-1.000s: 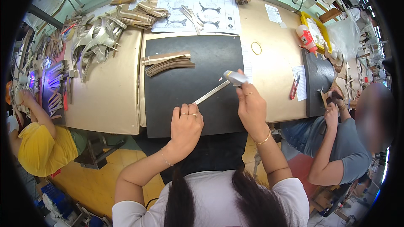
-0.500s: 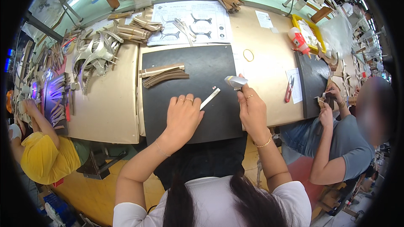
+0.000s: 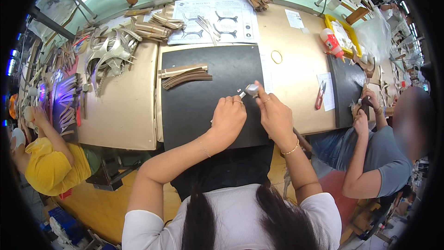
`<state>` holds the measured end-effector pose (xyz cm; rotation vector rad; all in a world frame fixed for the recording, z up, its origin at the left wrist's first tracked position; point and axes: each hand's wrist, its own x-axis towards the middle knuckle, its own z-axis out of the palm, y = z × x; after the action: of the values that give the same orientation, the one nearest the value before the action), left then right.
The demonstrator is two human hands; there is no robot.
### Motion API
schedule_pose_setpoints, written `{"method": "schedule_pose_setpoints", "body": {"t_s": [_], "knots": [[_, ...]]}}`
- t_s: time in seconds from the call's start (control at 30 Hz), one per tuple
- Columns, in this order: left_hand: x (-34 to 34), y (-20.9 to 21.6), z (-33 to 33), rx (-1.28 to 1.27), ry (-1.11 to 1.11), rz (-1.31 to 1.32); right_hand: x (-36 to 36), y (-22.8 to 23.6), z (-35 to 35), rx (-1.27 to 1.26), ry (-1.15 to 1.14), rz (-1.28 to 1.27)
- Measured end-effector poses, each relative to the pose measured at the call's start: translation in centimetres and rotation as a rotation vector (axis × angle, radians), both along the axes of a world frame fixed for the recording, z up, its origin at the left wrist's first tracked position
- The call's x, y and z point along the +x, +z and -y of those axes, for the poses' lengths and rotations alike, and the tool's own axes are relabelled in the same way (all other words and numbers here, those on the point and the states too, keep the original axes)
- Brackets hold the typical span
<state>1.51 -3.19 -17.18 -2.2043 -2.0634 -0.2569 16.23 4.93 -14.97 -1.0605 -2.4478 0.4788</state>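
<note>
Near the black board's [image 3: 192,111] right edge, your right hand [image 3: 276,116] grips a silver-headed tool [image 3: 252,90] and your left hand [image 3: 228,119] covers a pale strip [image 3: 242,95], its grip impossible to tell.

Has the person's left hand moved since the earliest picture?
Yes. Judged against the black board, the left hand has moved rightward and farther from the person's body, ending closer to the right hand.

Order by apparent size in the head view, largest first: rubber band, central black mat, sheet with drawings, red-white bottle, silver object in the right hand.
1. Central black mat
2. Sheet with drawings
3. Red-white bottle
Last, unranked: silver object and rubber band; the right hand partly hides the object.
</note>
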Motion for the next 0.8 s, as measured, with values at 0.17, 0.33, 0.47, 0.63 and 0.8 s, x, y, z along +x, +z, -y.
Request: {"method": "schedule_pose_setpoints", "body": {"t_s": [0.17,0.33,0.47,0.63,0.8], "knots": [[1.2,-0.7,-0.4,-0.053,0.061,-0.025,-0.2,-0.3,0.4,-0.014,-0.009,0.024],[-1.3,0.1,-1.3,-0.137,0.129,0.154,-0.7,-1.4,-0.7,-0.031,-0.123,-0.126],[-6.8,1.6,-0.7,-0.454,0.266,1.296,-0.9,-1.9,-0.1,-0.062,-0.122,-0.1],[-7.8,3.0,2.3,-0.264,0.437,2.033,-2.7,-2.6,1.0,0.047,0.021,-0.063],[-7.2,3.9,3.3,-0.026,0.46,2.072,-3.9,-2.2,1.6,0.079,0.115,-0.182]]}}
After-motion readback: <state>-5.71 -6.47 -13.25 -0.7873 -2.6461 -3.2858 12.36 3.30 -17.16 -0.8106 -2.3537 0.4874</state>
